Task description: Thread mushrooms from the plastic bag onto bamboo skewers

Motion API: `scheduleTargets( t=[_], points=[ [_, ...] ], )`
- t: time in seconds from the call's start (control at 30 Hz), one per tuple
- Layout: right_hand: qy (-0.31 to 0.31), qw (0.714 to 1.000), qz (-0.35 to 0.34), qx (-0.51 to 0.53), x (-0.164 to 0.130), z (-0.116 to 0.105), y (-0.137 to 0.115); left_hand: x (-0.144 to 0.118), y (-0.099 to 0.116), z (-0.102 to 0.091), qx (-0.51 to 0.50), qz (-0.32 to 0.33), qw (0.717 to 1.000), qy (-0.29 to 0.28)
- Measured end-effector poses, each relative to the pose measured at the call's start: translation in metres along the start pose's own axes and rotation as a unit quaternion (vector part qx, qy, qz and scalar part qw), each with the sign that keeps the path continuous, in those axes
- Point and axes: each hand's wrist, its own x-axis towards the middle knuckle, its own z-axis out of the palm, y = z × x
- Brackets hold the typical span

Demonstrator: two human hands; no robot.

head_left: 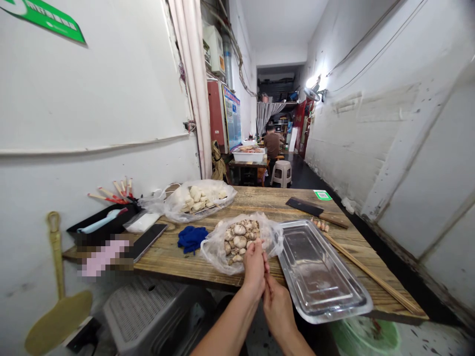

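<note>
My left hand (254, 264) is closed over the front edge of a clear plastic bag (215, 259) of whitish-brown mushrooms (239, 241). Its fingers are pressed together, and what they hold is hidden. Just below and to its right, my right hand (277, 300) is also closed, its fingertips touching or nearly touching the left hand. I cannot make out what it holds. A shiny metal tray (322, 272) lies to the right of both hands. Thin wooden skewers (371, 274) rest along its right side, with a loaded skewer (321, 225) near its far end.
Behind the tray lies a cleaver (304, 206). A bag of pale chunks (200, 200), a blue cloth (192, 239), a phone (149, 241) and a black box (102, 222) stand left on the wooden table (256, 198). A green basin (365, 336) is below; a person (272, 143) sits far back.
</note>
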Motion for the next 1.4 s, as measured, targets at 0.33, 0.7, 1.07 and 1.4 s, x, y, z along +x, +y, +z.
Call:
scheduleTargets(
  t=[0.33,0.7,1.07,1.4],
  points=[
    [0.001,0.999,-0.005,0.033,0.001,0.004,0.008,0.006,-0.009,-0.002,-0.016,0.017,1.000,0.009],
    [0.012,0.998,-0.025,0.059,0.003,0.010,0.014,0.012,-0.008,-0.001,0.025,0.074,0.997,0.029],
    [0.007,0.999,-0.034,0.035,0.003,0.008,0.014,0.008,-0.004,0.001,0.024,0.053,0.998,0.026],
    [0.024,0.996,-0.009,0.082,0.007,0.001,0.009,0.006,0.004,0.000,-0.004,0.002,1.000,-0.027]
  ],
)
